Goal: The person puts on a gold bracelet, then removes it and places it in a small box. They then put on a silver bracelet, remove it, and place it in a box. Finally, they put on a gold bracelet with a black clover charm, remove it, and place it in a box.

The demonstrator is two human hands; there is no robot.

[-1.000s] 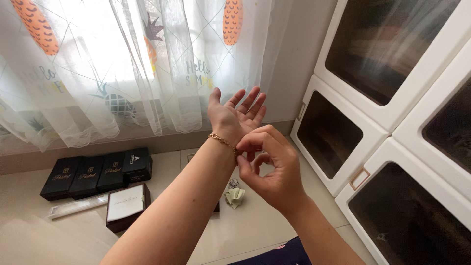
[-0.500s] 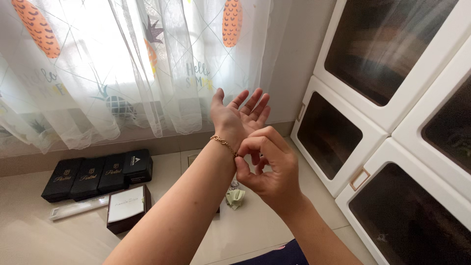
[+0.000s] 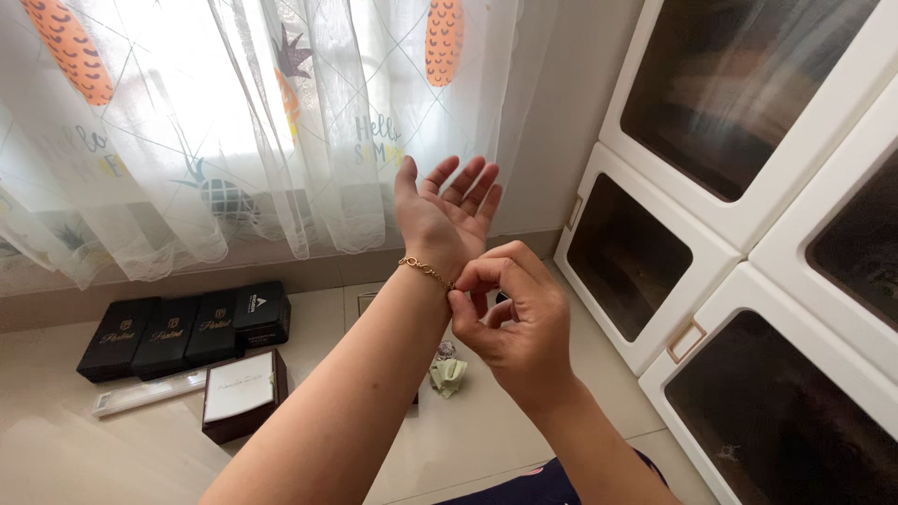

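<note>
My left hand is raised in the middle of the view, palm up, fingers spread, holding nothing. A thin gold chain bracelet circles its wrist. My right hand sits just below and to the right, thumb and forefinger pinched on the bracelet's end at the wrist's right side; the clasp itself is hidden by the fingertips.
On the pale floor lie several black gift boxes, a dark box with a white lid, a long clear case and a small pale green cloth with a ring-like item. White cabinets with dark glass doors stand at right; sheer curtains hang behind.
My left hand has risen slightly and tilted back. The right hand's pinch stays at the bracelet, shifting a little with the wrist.
</note>
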